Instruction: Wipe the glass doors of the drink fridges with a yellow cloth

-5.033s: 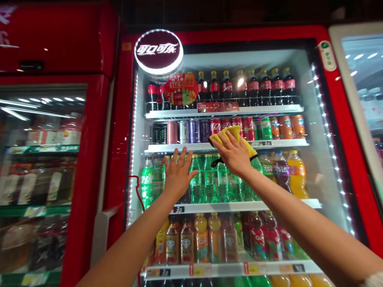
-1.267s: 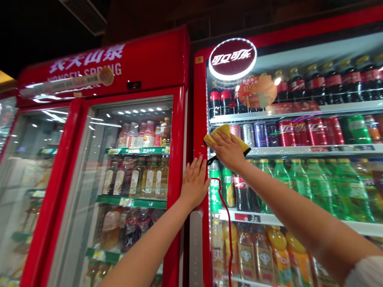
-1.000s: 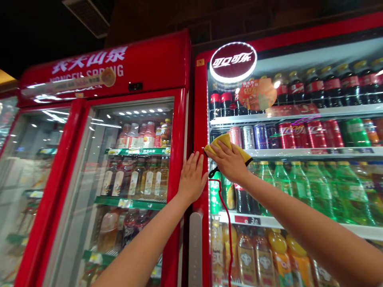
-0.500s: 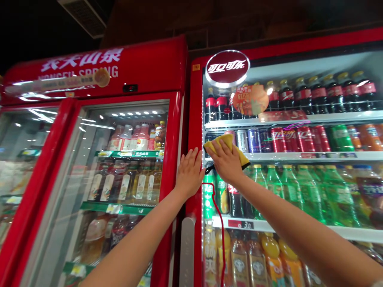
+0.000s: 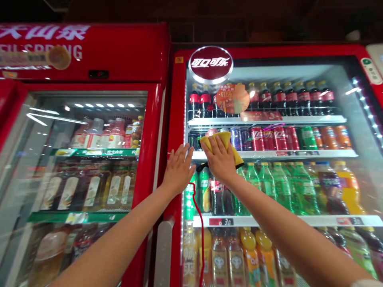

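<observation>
We find the widest free way to the right of the yellow cloth (image 5: 237,158), above the right arm (image 5: 284,227), along the front of the glass door (image 5: 357,179). This glass blocks us from the bottles (image 5: 302,185) and cans (image 5: 279,138) behind it. Higher, the round sign (image 5: 211,65) makes an obstacle at the upper left corner. Between the right hand (image 5: 221,159) and the left hand (image 5: 178,169) we have only a narrow gap; under them it becomes wider, where the arms spread apart. The left arm (image 5: 125,235) crosses before the neighbouring fridge (image 5: 125,52). Below it, the grey handle (image 5: 163,254) stands in our way.
</observation>
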Demonstrator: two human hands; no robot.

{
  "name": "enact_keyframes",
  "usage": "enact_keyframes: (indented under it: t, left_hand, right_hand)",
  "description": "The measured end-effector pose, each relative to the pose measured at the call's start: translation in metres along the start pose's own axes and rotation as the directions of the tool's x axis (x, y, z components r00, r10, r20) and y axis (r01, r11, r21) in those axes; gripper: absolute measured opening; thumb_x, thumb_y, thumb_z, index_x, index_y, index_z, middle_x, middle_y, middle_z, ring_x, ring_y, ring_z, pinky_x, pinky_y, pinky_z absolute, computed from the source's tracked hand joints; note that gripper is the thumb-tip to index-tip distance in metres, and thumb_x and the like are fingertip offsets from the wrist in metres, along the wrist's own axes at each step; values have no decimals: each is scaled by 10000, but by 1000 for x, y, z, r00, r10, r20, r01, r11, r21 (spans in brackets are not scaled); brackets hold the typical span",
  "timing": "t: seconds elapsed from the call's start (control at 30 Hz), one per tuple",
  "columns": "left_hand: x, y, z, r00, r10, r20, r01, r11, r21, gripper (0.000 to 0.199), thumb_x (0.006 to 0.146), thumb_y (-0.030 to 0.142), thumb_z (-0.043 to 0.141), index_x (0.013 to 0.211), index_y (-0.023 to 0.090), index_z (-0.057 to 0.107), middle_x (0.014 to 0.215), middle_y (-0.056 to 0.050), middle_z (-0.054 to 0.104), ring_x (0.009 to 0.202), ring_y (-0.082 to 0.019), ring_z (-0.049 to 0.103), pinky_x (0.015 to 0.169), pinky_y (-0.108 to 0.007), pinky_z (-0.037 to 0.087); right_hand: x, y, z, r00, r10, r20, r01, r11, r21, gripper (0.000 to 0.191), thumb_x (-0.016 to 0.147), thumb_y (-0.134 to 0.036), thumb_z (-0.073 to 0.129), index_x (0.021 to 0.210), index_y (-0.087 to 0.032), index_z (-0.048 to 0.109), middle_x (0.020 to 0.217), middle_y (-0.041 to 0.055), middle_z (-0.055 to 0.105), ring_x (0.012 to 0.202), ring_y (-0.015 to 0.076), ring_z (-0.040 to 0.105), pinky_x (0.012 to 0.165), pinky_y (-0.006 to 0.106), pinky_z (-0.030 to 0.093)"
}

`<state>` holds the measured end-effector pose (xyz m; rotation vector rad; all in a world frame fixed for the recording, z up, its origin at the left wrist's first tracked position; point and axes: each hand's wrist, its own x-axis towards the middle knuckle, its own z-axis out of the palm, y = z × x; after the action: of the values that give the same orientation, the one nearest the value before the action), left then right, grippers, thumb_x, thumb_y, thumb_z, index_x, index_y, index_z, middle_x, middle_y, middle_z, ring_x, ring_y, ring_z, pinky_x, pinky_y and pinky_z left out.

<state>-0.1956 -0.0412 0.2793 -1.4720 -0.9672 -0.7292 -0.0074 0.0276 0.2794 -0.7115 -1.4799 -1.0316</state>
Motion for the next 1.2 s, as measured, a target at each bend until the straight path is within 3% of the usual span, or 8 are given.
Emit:
enact_keyframes:
  t: [0.13,0.33,0.47,0.6,0.8,0.9,1.03,1.2]
  left_hand:
    - [13,10,9,1000,29,-6,-29,1000,4,592,1038,301,457,1602,150,362,1695,-151,341,1591,-309,273,1295,-570,247]
    - [18,25,17,999,46,-6,-46,999,7,600,1043,310,432,1616,155,346,1697,-165,326,1601,-311,239,1296,-570,250]
    - [19,31,22,999,42,-22,-42,999,-18,586,1038,306,451,1604,176,371,1688,-159,352,1593,-312,267,1294,-571,257]
    - [31,44,29,999,10,-31,-12,998,-63,585,1029,276,451,1599,168,369,1700,-150,333,1589,-319,277,1292,-593,248]
    - [31,60,27,999,47,-21,-49,996,-76,594,1017,258,469,1600,195,379,1714,-119,308,1593,-298,271,1303,-584,224]
    - [26,63,26,998,54,-29,-55,997,-59,591,1018,262,476,1599,198,390,1705,-114,330,1593,-289,270,1309,-564,221]
    - [25,73,29,999,0,-46,-3,999,-46,585,1024,278,474,1592,156,398,1699,-145,330,1594,-321,259,1300,-604,219]
    - [14,82,31,999,-9,-50,6,998,-60,584,1025,272,461,1591,143,397,1689,-158,345,1596,-318,254,1304,-602,215]
  right_hand:
    - [31,26,-7,996,-76,51,76,997,6,553,1035,-260,462,1581,-348,435,1684,44,385,1577,288,274,1258,616,226]
    - [10,58,-16,970,241,-15,-242,969,-42,562,1034,-260,445,1594,-304,428,1671,97,396,1557,360,295,1204,678,281]
    - [-18,48,-15,992,121,36,-118,991,-64,598,1023,-231,450,1607,-346,392,1695,60,358,1575,336,257,1218,661,264]
    - [3,66,-21,996,17,89,-11,998,-68,588,1027,-220,434,1594,-371,407,1684,16,383,1575,295,270,1233,613,281]
    - [-14,96,-26,967,255,-7,-254,960,-117,601,1020,-230,454,1614,-295,394,1671,99,394,1561,370,284,1195,663,314]
    - [-35,86,-26,980,193,51,-183,971,-156,611,1008,-202,457,1606,-313,404,1696,84,351,1572,366,261,1191,672,308]
    - [-18,94,-29,994,39,102,-25,990,-137,592,1018,-209,447,1592,-354,417,1691,36,371,1573,309,277,1207,615,326]
    - [-7,127,-31,979,203,16,-198,969,-149,589,1032,-239,429,1615,-309,383,1673,78,392,1556,339,303,1183,622,364]
